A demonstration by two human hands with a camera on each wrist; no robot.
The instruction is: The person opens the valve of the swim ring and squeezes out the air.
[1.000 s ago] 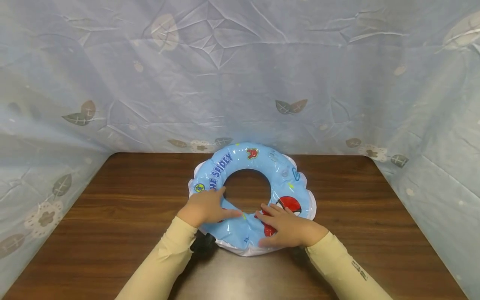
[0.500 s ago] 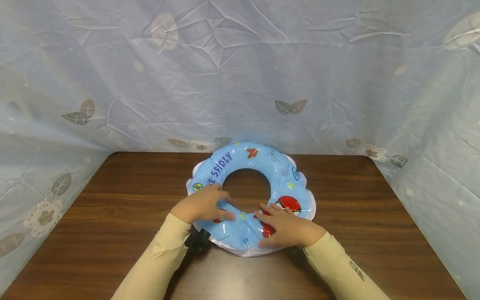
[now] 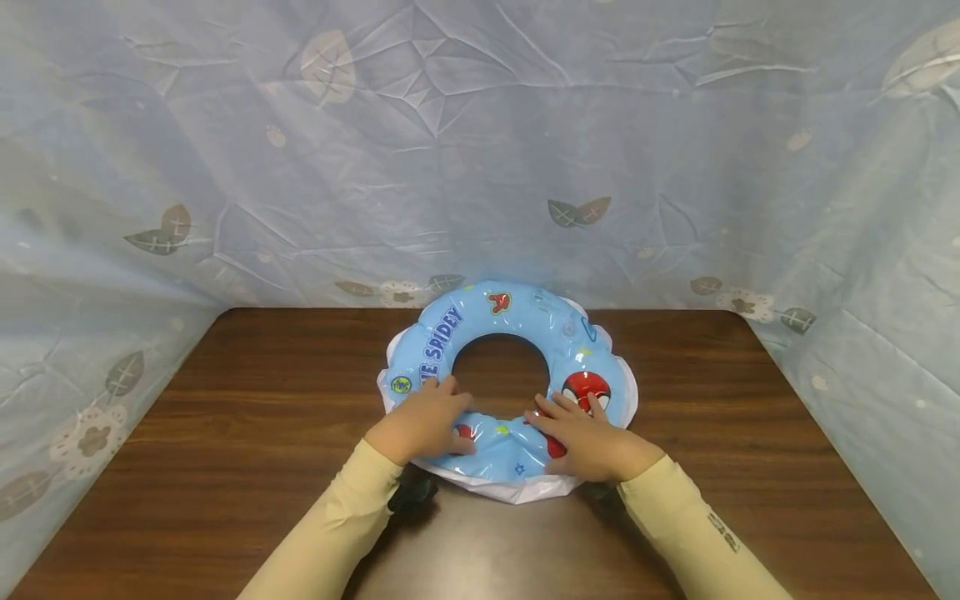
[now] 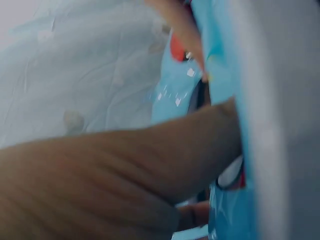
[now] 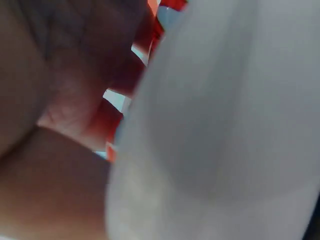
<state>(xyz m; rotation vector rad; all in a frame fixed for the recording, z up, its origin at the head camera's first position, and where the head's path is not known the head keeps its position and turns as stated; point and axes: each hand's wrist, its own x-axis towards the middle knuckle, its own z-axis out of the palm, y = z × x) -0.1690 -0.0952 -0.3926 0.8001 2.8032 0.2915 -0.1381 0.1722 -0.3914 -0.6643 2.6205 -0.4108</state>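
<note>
A light blue inflatable swim ring [image 3: 517,321] with a pale scalloped edge, blue lettering and red cartoon prints lies on the table in the head view. Its near part looks soft and creased between my hands. My left hand [image 3: 423,422] rests on the ring's near left part, fingers spread loosely and thumb pointing inward. On the near right part, my right hand [image 3: 596,442] lies with fingers stretched toward the hole, partly over a red print. The left wrist view shows the left hand [image 4: 165,150] against the blue vinyl; the ring's pale underside [image 5: 215,125] fills much of the right wrist view.
The dark wood-grain table [image 3: 262,400] reaches back to a pale patterned curtain [image 3: 480,167], which also hangs along both sides. The ring's far edge lies close to the back curtain. A dark wrist device [image 3: 412,490] sits under the left wrist.
My left hand shifts left, then back right. My right hand moves slightly right and up. The ring's near part pushes a little away from me and turns slightly, with its crease shifting right.
</note>
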